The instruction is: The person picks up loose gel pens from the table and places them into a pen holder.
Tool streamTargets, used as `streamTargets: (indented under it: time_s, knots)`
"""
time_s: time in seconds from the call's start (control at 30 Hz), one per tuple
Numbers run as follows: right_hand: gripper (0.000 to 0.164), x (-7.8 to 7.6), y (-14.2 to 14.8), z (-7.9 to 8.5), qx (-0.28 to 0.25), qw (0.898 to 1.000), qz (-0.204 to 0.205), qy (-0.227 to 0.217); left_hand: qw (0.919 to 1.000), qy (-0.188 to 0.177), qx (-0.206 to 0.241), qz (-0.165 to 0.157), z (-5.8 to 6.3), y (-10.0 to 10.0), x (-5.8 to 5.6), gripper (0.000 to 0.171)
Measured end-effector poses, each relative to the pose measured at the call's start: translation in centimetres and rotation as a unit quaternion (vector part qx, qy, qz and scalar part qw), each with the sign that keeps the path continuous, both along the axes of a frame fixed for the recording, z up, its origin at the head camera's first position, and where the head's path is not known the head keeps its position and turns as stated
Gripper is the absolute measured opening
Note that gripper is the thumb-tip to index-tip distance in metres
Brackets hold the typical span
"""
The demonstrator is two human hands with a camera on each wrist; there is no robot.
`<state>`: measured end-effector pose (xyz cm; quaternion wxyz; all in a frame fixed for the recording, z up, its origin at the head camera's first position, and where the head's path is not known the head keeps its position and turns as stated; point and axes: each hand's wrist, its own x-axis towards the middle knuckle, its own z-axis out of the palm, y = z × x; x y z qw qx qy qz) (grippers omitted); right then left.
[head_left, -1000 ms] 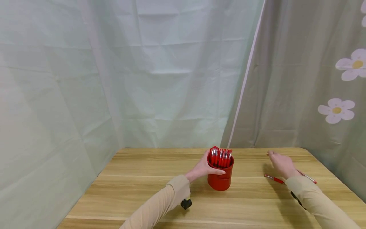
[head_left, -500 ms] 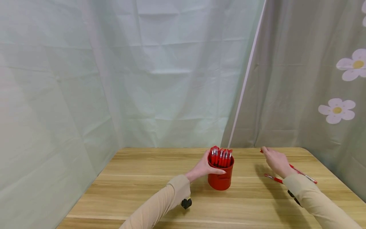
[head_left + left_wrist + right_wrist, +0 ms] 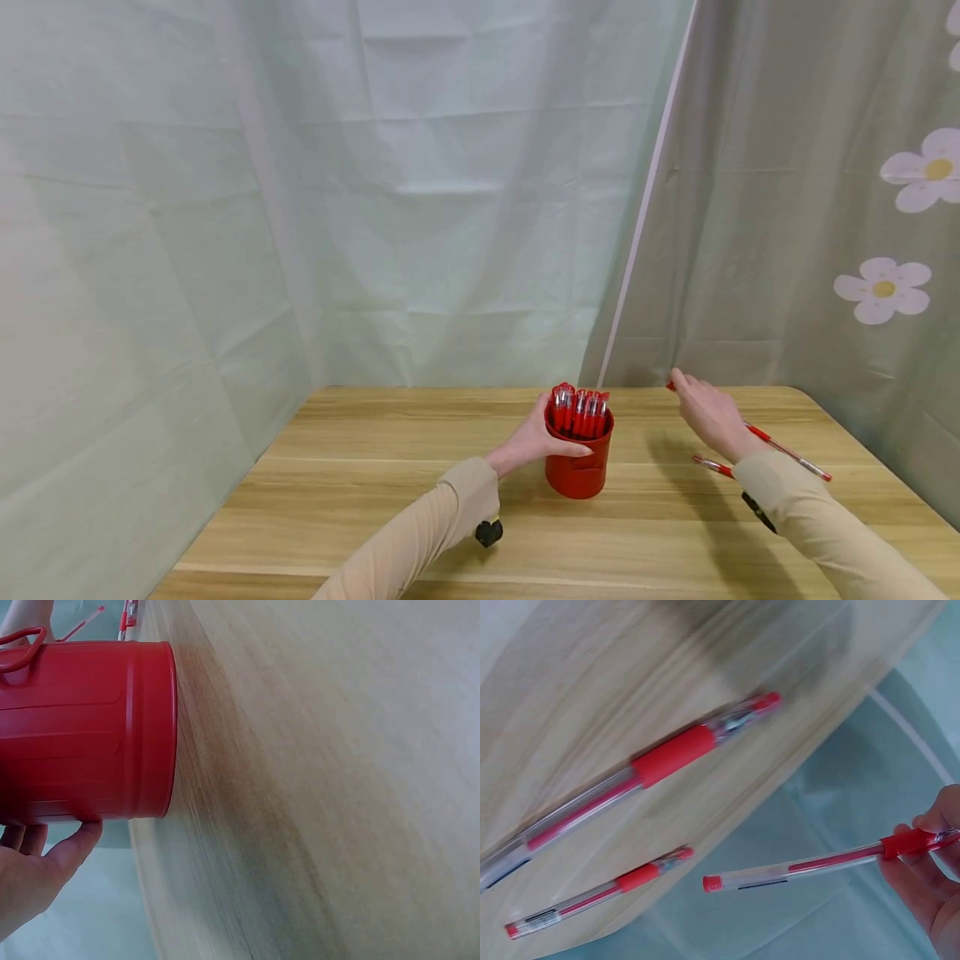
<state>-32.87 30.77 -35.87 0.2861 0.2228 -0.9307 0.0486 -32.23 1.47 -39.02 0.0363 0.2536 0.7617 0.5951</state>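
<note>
A red pail-shaped pen holder stands upright on the table, packed with several red gel pens, capped ends up. My left hand grips it, thumb across the front near the rim and fingers round the far side. In the left wrist view the holder's ribbed wall and wire handle show. Raised over the far right of the table, my right hand pinches a clear gel pen by its red grip, near the cap. Beneath that arm lie two more gel pens.
The wooden table ends at a far edge against a pale curtain. On the right hangs a grey curtain with printed white flowers. One loose pen lies close to the table's right edge.
My right hand has risen and moved left and away from me, carrying the pinched pen, so more of the loose pen on the right shows. The left hand and holder have stayed put.
</note>
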Motion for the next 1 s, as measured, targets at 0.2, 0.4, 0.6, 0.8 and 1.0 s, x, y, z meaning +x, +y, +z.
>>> streamTargets:
  time_s: [0.2, 0.4, 0.6, 0.8, 1.0]
  knots:
    - [0.027, 0.2, -0.9, 0.6, -0.026, 1.0, 0.009, 0.004, 0.9999, -0.006, -0.003, -0.008, 0.7, -0.1, 0.8, 0.082]
    - [0.024, 0.2, -2.0, 1.3, -0.057, 0.998, 0.025, 0.014, 1.0, 0.002, 0.001, -0.008, -0.1, 0.0, 0.1, 0.08]
    - [0.023, 0.3, -3.1, 2.2, -0.077, 0.994, 0.057, 0.05, 0.9998, 0.018, -0.005, 0.005, 0.0, 0.1, -0.1, 0.078]
    - [0.031, 0.6, -3.7, 2.8, -0.121, 0.989, 0.077, 0.028, 0.9999, 0.01, -0.009, 0.006, 0.1, 0.1, 0.0, 0.082]
    - [0.034, 0.8, -4.0, 3.3, -0.182, 0.979, 0.092, 0.006, 0.9999, 0.012, -0.007, 0.002, 0.1, 0.1, 0.0, 0.08]
